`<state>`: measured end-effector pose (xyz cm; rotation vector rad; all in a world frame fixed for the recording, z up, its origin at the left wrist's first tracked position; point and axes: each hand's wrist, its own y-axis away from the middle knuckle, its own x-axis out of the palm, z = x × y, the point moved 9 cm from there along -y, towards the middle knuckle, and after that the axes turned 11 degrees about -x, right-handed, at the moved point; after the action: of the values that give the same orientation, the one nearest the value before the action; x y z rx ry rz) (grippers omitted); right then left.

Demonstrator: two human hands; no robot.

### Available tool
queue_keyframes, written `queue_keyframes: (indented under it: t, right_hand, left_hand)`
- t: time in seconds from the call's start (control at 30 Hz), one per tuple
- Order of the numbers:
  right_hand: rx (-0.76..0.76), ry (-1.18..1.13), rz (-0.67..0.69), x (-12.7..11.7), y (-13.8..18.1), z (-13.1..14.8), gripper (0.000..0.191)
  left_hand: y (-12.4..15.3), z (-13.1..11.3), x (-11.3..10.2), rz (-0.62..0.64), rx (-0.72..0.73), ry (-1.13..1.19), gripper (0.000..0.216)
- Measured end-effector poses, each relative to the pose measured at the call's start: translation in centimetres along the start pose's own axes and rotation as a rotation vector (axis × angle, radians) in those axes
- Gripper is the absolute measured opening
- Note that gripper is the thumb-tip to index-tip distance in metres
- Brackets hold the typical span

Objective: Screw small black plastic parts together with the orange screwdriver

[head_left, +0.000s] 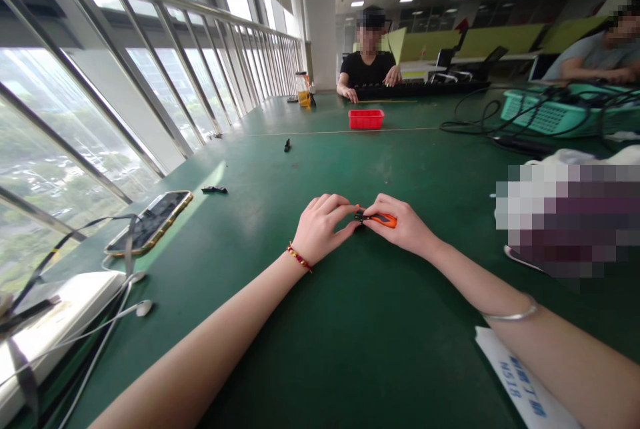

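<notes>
My left hand (327, 221), with a red beaded bracelet at its wrist, is closed at the fingertips around a small black part (359, 217) above the middle of the green table (310, 362). My right hand (400, 223) grips a small hand tool with an orange-and-dark handle (386, 219). The tool's front end meets the black part between my two hands; its exact kind is hidden by the fingers. A bit of orange also shows by my left fingertips. Two more small black pieces, one nearer (215, 189) and one farther (287, 145), lie on the table to the left.
A phone (150, 222), white earphones (143, 308) and cables lie at left beside the railing. Ahead stand a red tray (366, 120) and a jar (303, 90). A teal basket (540, 114) with black cables is at right. Another person sits across the table.
</notes>
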<state>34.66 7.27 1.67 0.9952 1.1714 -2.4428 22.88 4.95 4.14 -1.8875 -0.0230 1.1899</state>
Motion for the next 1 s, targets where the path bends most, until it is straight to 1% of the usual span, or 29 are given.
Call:
queue_keyframes:
  t: [0.17, 0.27, 0.37, 0.47, 0.6, 0.7, 0.77, 0.87, 0.93, 1.0]
  right_hand:
    - [-0.021, 0.035, 0.027, 0.3, 0.1, 0.1, 0.014]
    - [-0.019, 0.052, 0.032, 0.0, 0.1, -0.1, 0.014]
    - [0.013, 0.064, -0.019, -1.1, 0.2, -1.1, 0.015]
    - [0.038, 0.073, -0.083, -2.1, 0.3, -2.0, 0.012]
    - [0.055, 0.061, -0.071, -1.8, 0.4, -2.8, 0.010]
    - [0.061, 0.054, -0.036, -1.3, 0.5, -3.1, 0.009]
    - [0.071, 0.057, -0.014, -1.0, 0.5, -3.3, 0.009]
    - [0.091, 0.060, 0.016, -0.8, 0.7, -3.7, 0.010]
    - [0.103, 0.066, 0.032, -0.6, 0.7, -3.9, 0.009]
    - [0.109, 0.075, 0.041, -0.5, 0.8, -4.1, 0.009]
  left_hand:
    - [-0.1, 0.3, 0.6, 0.052, -0.025, 0.059, 0.018]
    - [-0.1, 0.7, 0.7, 0.054, -0.097, 0.106, 0.013]
    - [0.2, 1.3, 0.8, 0.061, -0.217, 0.156, 0.009]
    - [0.7, 1.2, 1.5, 0.132, -0.286, 0.173, 0.006]
    - [1.2, 0.8, 2.6, 0.225, -0.294, 0.164, 0.007]
    - [1.2, 1.0, 2.7, 0.236, -0.308, 0.165, 0.010]
    - [1.0, 1.8, 2.2, 0.207, -0.340, 0.142, 0.010]
    - [1.1, 4.3, 0.1, 0.136, -0.403, 0.069, 0.011]
    - [1.9, 7.0, -1.9, 0.109, -0.470, 0.009, 0.012]
    - [3.5, 10.5, -4.4, 0.075, -0.598, -0.050, 0.015]
